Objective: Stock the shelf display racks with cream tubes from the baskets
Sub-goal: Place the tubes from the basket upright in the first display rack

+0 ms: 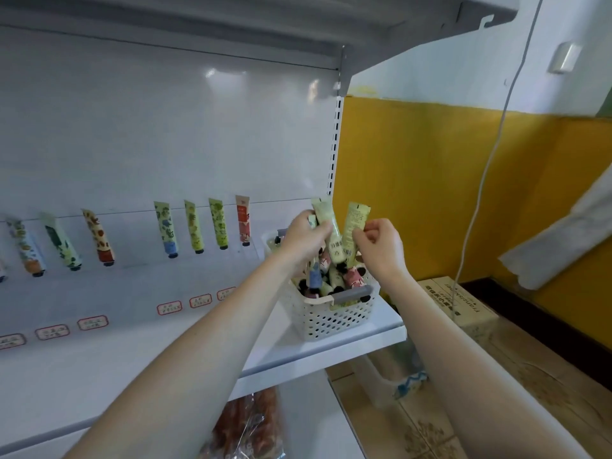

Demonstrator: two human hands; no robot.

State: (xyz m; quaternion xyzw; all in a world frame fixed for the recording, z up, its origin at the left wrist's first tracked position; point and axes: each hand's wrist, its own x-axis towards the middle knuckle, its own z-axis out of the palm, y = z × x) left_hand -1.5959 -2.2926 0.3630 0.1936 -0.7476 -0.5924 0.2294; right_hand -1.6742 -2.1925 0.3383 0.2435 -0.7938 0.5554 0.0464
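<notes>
Racked tubes (195, 226): a row at the back of the shelf (165, 342), caps down, crimped ends up, leaning.
Left hand (303, 235): fingers curled round a pale tube (336, 246) above the basket; long axis near upright, cap down.
Right hand (381, 246): pinches a green tube (356, 220) just beside the pale one, cap down, top tilted right.
Basket (334, 316): at the shelf's right end, holding more tubes.

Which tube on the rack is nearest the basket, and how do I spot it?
Find the white shelf, with a perforated basket at its right end. Left of the basket, a row of tubes leans on the back panel. The red tube is last in that row, closest to the basket; unlike the green tubes beside it, it is red-orange.
</notes>
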